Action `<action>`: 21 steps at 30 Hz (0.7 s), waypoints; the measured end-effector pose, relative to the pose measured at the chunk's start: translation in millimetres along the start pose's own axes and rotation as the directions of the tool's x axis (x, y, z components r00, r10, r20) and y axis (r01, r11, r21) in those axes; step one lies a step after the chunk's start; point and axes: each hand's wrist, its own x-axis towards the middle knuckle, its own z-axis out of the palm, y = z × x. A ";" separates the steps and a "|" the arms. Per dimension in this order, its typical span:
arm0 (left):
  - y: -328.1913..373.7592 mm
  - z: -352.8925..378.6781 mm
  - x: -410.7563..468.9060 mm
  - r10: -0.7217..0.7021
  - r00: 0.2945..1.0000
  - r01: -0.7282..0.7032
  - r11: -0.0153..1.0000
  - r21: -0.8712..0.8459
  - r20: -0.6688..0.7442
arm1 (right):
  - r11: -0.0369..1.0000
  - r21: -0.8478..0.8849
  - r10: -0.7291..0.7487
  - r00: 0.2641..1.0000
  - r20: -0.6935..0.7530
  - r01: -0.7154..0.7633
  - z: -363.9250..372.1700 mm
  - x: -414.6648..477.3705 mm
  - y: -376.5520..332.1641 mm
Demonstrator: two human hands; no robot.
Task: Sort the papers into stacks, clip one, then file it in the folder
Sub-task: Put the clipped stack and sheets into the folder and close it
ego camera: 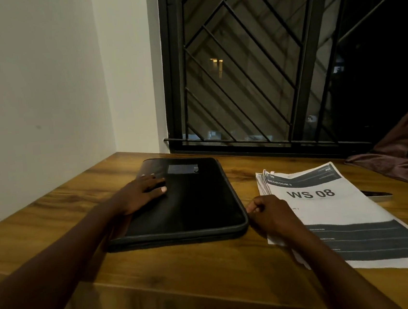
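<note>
The left hand (140, 195) lay flat on the folder (193, 205), fingers (150, 182) loosely together; the right hand (269, 214) curled its fingers at its edge, grip unclear.

The near strip of my wooden table (185, 269) lies bare, open for either hand to cross. A closed black folder (192, 200) fills the middle, my left hand (143, 193) flat on it. A stack of papers (342, 215) lies to its right; the narrow gap between them holds my right hand (267, 213), fingers curled against the folder's edge. Left of the folder, bare wood runs to the wall (40, 96). Window bars (252, 73) close the far side, and brown cloth (404, 153) crowds the far right corner.
</note>
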 end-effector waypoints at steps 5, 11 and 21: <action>9.7 -3.1 1.0 -0.022 0.999 0.018 0.992 0.125 0.030 | 0.993 -0.119 -0.027 0.987 -0.160 0.008 15.2 -35.4 -1.4; 19.2 0.0 -5.4 -0.069 0.997 0.063 0.983 0.170 0.025 | 0.957 -0.289 -0.049 0.966 -0.254 -0.027 39.4 -72.7 -23.6; 22.0 7.4 -26.3 -0.055 0.998 0.052 0.982 0.181 0.010 | 0.930 -0.351 -0.152 0.984 -0.090 0.111 107.9 -84.2 -98.4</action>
